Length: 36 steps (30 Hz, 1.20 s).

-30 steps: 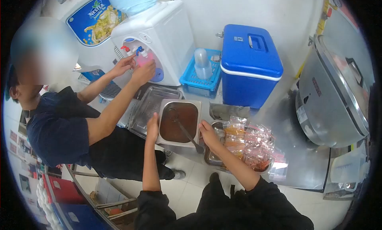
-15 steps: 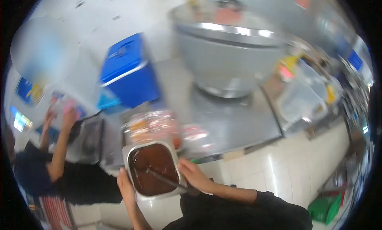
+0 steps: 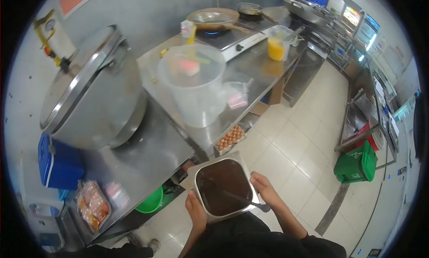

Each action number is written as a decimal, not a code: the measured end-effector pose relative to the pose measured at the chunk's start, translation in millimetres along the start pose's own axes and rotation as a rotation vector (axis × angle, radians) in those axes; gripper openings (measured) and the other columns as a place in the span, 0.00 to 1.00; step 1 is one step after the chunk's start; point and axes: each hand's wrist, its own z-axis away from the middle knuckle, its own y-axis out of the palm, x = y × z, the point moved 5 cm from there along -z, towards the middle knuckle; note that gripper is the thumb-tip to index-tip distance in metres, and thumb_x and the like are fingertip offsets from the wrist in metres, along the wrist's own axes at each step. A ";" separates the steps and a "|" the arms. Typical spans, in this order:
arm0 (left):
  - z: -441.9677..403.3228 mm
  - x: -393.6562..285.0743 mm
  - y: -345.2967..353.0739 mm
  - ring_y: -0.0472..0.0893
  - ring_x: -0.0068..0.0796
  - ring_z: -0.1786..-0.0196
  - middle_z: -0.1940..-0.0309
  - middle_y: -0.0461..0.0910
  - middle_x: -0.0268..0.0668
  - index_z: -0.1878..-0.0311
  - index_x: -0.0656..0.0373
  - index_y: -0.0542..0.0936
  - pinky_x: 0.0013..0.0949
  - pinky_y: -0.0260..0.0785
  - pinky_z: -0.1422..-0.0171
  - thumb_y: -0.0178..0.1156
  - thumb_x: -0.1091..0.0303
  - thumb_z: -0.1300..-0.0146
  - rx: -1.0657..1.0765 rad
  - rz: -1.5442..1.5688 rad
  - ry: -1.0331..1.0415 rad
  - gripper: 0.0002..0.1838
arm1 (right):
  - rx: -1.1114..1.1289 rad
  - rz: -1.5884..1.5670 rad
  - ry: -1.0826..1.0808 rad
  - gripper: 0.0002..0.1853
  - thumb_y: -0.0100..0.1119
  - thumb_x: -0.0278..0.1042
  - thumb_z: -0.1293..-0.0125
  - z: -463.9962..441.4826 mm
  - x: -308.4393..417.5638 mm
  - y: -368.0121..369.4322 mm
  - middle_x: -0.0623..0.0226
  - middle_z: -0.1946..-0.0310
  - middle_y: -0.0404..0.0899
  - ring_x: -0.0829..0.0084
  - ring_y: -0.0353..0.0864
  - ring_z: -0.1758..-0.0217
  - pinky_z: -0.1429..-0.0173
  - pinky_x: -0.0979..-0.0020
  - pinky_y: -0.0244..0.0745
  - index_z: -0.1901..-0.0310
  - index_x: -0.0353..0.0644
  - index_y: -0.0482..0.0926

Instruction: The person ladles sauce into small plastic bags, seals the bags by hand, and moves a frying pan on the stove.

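A square metal food pan (image 3: 225,217) is held between my two hands, above the floor and in front of my body. Dark brown sauce (image 3: 219,182) fills much of it. A ladle (image 3: 261,207) lies in the sauce, its bowl hidden and its handle sticking out over the right rim near my right hand. My left hand (image 3: 196,210) is closed on the pan's left side, thumb on top. My right hand (image 3: 267,191) grips the right side; the fingers beneath are hidden.
Left on the steel counter stand a big steel pot (image 3: 89,97), a blue cooler (image 3: 62,164) and a wrapped tray (image 3: 93,206). Ahead are a clear plastic bucket (image 3: 196,93), a jug of yellow liquid (image 3: 276,49) and a stove with pans. Eggs (image 3: 230,139) sit low; a green bin (image 3: 357,164) stands right.
My view has swung right, and the pan has come with me, away from the wrapped tray. Both hands keep their hold. The person at the left has mostly left view.
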 end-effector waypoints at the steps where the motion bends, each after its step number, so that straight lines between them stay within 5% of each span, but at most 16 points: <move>1: -11.5 4.3 29.4 0.70 0.22 0.68 0.71 0.73 0.34 0.65 0.66 0.74 0.29 0.64 0.62 0.36 0.55 0.28 0.060 -0.053 0.040 0.24 | -0.038 -0.002 0.024 0.12 0.44 0.35 0.30 -8.0 2.2 -26.6 0.81 0.77 0.56 0.86 0.56 0.71 0.68 0.80 0.56 0.73 0.43 0.64; 7: -79.9 -5.2 208.2 0.71 0.24 0.67 0.71 0.74 0.36 0.65 0.66 0.74 0.30 0.64 0.59 0.35 0.56 0.28 0.304 0.007 0.055 0.23 | -0.217 0.040 0.030 0.14 0.44 0.37 0.30 -83.2 25.9 -164.5 0.83 0.79 0.54 0.88 0.53 0.75 0.72 0.82 0.52 0.74 0.45 0.62; 15: -178.2 -44.8 385.4 0.65 0.27 0.74 0.81 0.66 0.38 0.73 0.65 0.68 0.37 0.60 0.67 0.37 0.58 0.29 0.260 -0.129 0.247 0.22 | -0.290 0.190 -0.039 0.14 0.44 0.40 0.30 -224.6 92.7 -302.1 0.83 0.79 0.56 0.87 0.55 0.76 0.73 0.81 0.53 0.74 0.46 0.64; 18: -217.3 -57.7 435.3 0.63 0.28 0.75 0.82 0.62 0.38 0.74 0.66 0.66 0.37 0.58 0.68 0.38 0.56 0.29 0.184 -0.197 0.274 0.23 | -0.290 0.358 -0.025 0.12 0.46 0.36 0.32 -290.5 106.4 -348.4 0.69 0.81 0.65 0.79 0.63 0.76 0.71 0.75 0.60 0.70 0.37 0.69; 19: -229.4 -58.4 449.2 0.62 0.28 0.75 0.83 0.61 0.38 0.74 0.66 0.66 0.37 0.58 0.68 0.38 0.56 0.29 0.140 -0.195 0.286 0.23 | -0.299 0.476 0.003 0.12 0.47 0.36 0.32 -309.9 111.7 -360.9 0.63 0.82 0.69 0.73 0.68 0.77 0.70 0.72 0.63 0.68 0.36 0.71; 20: -242.5 -58.3 462.3 0.62 0.28 0.75 0.83 0.61 0.38 0.74 0.66 0.66 0.37 0.58 0.68 0.38 0.56 0.29 0.118 -0.195 0.285 0.23 | -0.318 0.617 -0.075 0.13 0.46 0.38 0.33 -330.5 122.3 -369.9 0.48 0.77 0.75 0.54 0.76 0.72 0.66 0.63 0.68 0.65 0.36 0.74; 23: -276.9 -54.6 498.0 0.63 0.29 0.75 0.82 0.62 0.39 0.73 0.67 0.66 0.38 0.58 0.68 0.38 0.55 0.29 0.037 -0.153 0.243 0.24 | -0.238 0.815 -0.065 0.16 0.44 0.41 0.32 -388.1 149.8 -385.1 0.43 0.71 0.76 0.44 0.75 0.64 0.61 0.56 0.69 0.63 0.36 0.75; 27: -318.4 -48.1 526.5 0.63 0.29 0.75 0.81 0.65 0.41 0.72 0.67 0.67 0.40 0.58 0.68 0.38 0.55 0.29 -0.061 -0.158 0.245 0.24 | -0.119 0.945 -0.086 0.19 0.45 0.44 0.33 -454.2 162.0 -397.1 0.47 0.76 0.76 0.48 0.77 0.68 0.64 0.59 0.69 0.66 0.34 0.75; 33: -343.9 -39.3 552.7 0.68 0.36 0.73 0.78 0.69 0.46 0.68 0.68 0.71 0.38 0.63 0.64 0.37 0.54 0.29 -0.279 -0.217 0.204 0.25 | 0.060 0.990 -0.076 0.21 0.48 0.46 0.35 -505.8 164.1 -398.9 0.40 0.67 0.76 0.42 0.75 0.60 0.57 0.51 0.69 0.62 0.30 0.72; 35: -346.4 -39.1 561.0 0.73 0.44 0.69 0.73 0.74 0.51 0.65 0.68 0.74 0.39 0.65 0.60 0.37 0.54 0.29 -0.143 -0.287 0.012 0.25 | 0.063 0.971 -0.134 0.22 0.49 0.46 0.36 -505.0 175.2 -399.2 0.39 0.62 0.74 0.41 0.73 0.56 0.52 0.52 0.67 0.58 0.29 0.71; 36: -351.6 -22.5 565.7 0.74 0.49 0.65 0.70 0.75 0.54 0.63 0.68 0.74 0.41 0.66 0.58 0.36 0.54 0.29 -0.197 -0.258 0.106 0.25 | 0.091 0.966 -0.175 0.22 0.49 0.46 0.36 -506.0 179.3 -395.3 0.38 0.59 0.73 0.42 0.72 0.53 0.49 0.53 0.66 0.55 0.29 0.71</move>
